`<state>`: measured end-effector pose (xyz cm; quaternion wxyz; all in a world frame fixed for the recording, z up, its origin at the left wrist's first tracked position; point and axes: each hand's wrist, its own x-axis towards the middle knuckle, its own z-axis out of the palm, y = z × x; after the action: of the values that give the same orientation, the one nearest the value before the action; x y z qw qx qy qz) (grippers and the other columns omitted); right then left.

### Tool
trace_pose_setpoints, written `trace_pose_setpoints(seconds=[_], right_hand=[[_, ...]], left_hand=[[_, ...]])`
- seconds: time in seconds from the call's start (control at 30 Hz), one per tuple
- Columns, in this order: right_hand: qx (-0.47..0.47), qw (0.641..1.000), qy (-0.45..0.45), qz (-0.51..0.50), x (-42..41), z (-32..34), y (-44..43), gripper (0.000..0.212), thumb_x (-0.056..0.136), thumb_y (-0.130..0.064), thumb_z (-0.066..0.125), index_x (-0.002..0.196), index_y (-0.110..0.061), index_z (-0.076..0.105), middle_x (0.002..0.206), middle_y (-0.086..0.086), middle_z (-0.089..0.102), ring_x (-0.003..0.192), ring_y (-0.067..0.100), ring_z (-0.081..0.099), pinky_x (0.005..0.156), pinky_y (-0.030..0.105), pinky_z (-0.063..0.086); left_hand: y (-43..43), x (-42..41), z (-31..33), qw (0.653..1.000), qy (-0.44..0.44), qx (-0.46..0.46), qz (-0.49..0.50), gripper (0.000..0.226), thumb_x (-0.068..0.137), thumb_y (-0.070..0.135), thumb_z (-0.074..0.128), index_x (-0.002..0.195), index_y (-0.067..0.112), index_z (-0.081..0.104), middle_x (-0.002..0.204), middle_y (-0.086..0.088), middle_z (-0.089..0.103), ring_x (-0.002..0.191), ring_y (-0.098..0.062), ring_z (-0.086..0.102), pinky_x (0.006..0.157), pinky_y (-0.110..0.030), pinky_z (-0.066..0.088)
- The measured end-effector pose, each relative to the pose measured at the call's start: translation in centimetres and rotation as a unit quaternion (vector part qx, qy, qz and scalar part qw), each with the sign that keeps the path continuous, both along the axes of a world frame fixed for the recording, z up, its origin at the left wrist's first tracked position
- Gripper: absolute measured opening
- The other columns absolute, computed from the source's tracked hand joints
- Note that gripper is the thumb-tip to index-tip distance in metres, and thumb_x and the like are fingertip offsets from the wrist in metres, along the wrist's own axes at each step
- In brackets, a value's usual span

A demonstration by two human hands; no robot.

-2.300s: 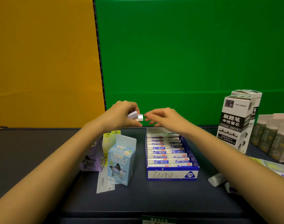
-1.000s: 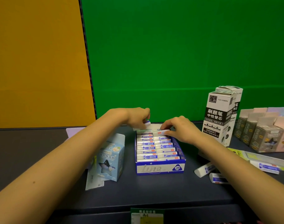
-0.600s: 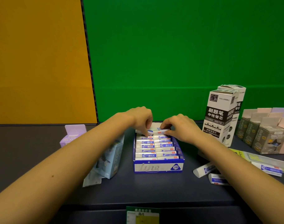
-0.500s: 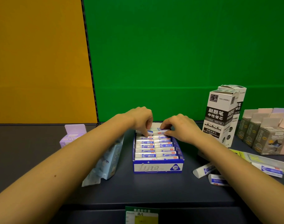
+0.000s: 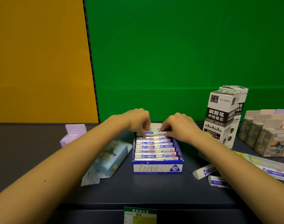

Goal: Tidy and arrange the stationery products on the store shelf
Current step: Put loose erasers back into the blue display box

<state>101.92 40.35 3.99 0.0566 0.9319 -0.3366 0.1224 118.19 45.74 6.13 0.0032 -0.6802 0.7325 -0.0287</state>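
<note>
At the far end of the blue display box (image 5: 157, 168) of erasers, left hand (image 5: 138, 120) and right hand (image 5: 180, 125) pinch one eraser (image 5: 155, 133) together; two loose erasers (image 5: 204, 171) lie right of the box.

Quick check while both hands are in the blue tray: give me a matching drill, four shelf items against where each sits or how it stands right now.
Items
1. purple box
2. light blue box
3. black-and-white refill carton
4. loose eraser

Places or states
A. standing upright, right of the blue tray
B. lying on the shelf just right of the tray's front corner
C. at the back left, near the orange wall
D. tipped over, beside the tray's left side

Pairs: 1-C, 2-D, 3-A, 4-B
</note>
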Motion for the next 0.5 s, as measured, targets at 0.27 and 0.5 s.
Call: trace_pose_setpoints(seconds=[0.27,0.5], right_hand=[[0.000,1.000,-0.010,0.005,0.04,0.04,-0.25,0.020,0.085,-0.019,0.060,0.100,-0.025,0.072,0.107,0.000,0.070,0.098,0.023,0.062,0.079,0.034,0.050],[-0.026,1.000,0.005,0.006,0.20,-0.30,-0.25,0.021,0.087,-0.020,0.056,0.100,-0.026,0.071,0.109,0.001,0.070,0.099,0.026,0.062,0.080,0.036,0.051]], left_hand=[[-0.08,0.68,-0.16,1.000,0.023,0.005,-0.018,0.019,0.080,0.017,0.069,0.097,0.010,0.073,0.100,-0.004,0.074,0.074,-0.010,0.054,0.071,-0.022,0.043],[-0.11,0.49,-0.73,1.000,0.000,-0.009,-0.020,0.017,0.081,0.014,0.066,0.095,0.010,0.074,0.100,-0.005,0.073,0.075,-0.012,0.052,0.071,-0.025,0.043]])
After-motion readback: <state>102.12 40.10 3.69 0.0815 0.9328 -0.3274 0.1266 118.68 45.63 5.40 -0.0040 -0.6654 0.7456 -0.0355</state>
